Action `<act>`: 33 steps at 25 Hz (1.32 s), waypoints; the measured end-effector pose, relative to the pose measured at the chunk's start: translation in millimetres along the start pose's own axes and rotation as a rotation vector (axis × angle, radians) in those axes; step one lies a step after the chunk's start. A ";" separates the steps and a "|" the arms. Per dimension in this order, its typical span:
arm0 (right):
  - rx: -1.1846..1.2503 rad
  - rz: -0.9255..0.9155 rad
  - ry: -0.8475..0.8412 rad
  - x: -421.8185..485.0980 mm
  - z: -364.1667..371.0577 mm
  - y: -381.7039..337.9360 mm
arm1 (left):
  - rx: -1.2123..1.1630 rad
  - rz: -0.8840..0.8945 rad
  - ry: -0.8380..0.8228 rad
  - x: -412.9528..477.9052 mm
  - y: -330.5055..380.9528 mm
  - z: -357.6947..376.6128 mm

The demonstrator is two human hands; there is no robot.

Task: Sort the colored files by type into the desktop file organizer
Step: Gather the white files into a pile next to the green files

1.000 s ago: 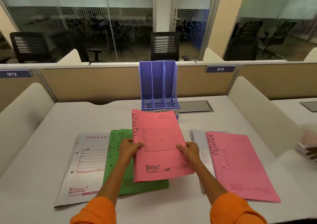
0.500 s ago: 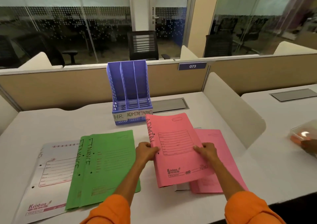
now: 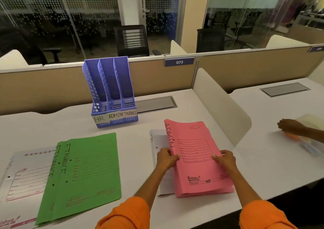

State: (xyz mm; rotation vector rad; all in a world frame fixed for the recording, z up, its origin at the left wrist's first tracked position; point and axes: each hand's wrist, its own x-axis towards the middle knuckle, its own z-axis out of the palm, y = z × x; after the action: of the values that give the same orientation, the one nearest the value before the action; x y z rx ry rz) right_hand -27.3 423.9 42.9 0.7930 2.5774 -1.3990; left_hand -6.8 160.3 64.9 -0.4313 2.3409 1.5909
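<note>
A pink file marked ADMIN lies on top of a second pink file and a white file at the right of the desk. My left hand grips its left edge and my right hand grips its right edge. Two green files marked FINANCE lie overlapped at centre left, partly over a white file. The blue three-slot file organizer, labelled HR, ADMIN, FINANCE, stands at the back with all slots bare.
A low white divider borders the desk on the right. Beyond it another person's hand rests on items on the neighbouring desk. A grey cable hatch sits behind the organizer, and a tan partition runs along the back.
My hands have carried the pink ADMIN file from above the green files rightward and lowered it onto the other pink file. The view has swung right.
</note>
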 end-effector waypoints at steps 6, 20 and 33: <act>-0.074 0.014 0.032 1.4 -2.0 16.8 | 0.056 0.033 -0.007 7.8 -4.2 34.9; -0.399 0.129 0.082 -0.3 19.7 25.4 | 0.047 -0.015 0.033 11.0 -21.7 36.9; -0.438 0.149 0.089 6.6 25.7 20.6 | 0.345 -0.322 0.287 16.3 -38.8 0.1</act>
State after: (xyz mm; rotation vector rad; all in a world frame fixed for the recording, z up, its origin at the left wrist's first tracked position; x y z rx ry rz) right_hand -26.8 414.8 10.5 0.9590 2.6750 -0.7313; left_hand -6.5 145.4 25.6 -0.9479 2.5221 1.0105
